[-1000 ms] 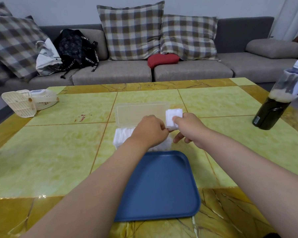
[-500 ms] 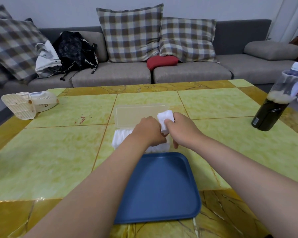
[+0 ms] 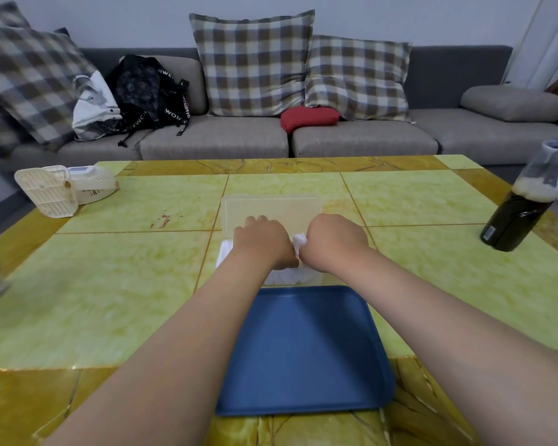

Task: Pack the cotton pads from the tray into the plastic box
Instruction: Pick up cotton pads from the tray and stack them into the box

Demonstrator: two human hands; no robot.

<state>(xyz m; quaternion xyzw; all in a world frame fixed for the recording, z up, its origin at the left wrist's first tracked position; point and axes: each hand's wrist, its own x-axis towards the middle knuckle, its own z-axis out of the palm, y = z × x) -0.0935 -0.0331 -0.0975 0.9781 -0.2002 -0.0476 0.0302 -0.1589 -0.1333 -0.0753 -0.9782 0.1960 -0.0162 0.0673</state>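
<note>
a: what's the room like?

b: a low table (image 3: 110, 300) of yellow-green tiles with an amber border. behind it is a grey sofa (image 3: 213, 140) with checked cushions (image 3: 252, 62), a red pillow (image 3: 310, 117) and a black bag (image 3: 145, 88). a white fan (image 3: 65, 188) lies at the table's far left, and a dark bottle (image 3: 525, 207) stands at the right edge.

a: and the task things?

b: a blue tray (image 3: 306, 355) sits nearest the person, bare inside. just beyond it, almost touching, is the clear plastic box (image 3: 313, 278) with its lid (image 3: 271, 210) standing open at the back. cotton pads (image 3: 224, 252) are packed in it on edge; they show white at the box's left end and through its front wall.

a: the hands?

b: both are over the box, knuckles up and nearly touching. the right hand (image 3: 335, 243) is curled round a wad of pads (image 3: 300, 241), and a white corner sticks out on its thumb side. the left hand (image 3: 264, 239) is bent down onto the packed row. its fingertips are hidden, so i can't tell whether it grips anything or only presses.

a: what's changed from a second ago?

b: then the right hand held the wad up in plain sight to the right of the lid, apart from the left fist. half a second ago it had swung in against the left hand. now it's lower, with the wad mostly buried between the two hands over the box. the left hand has stayed on the row, and the tray, fan and bottle haven't moved.
</note>
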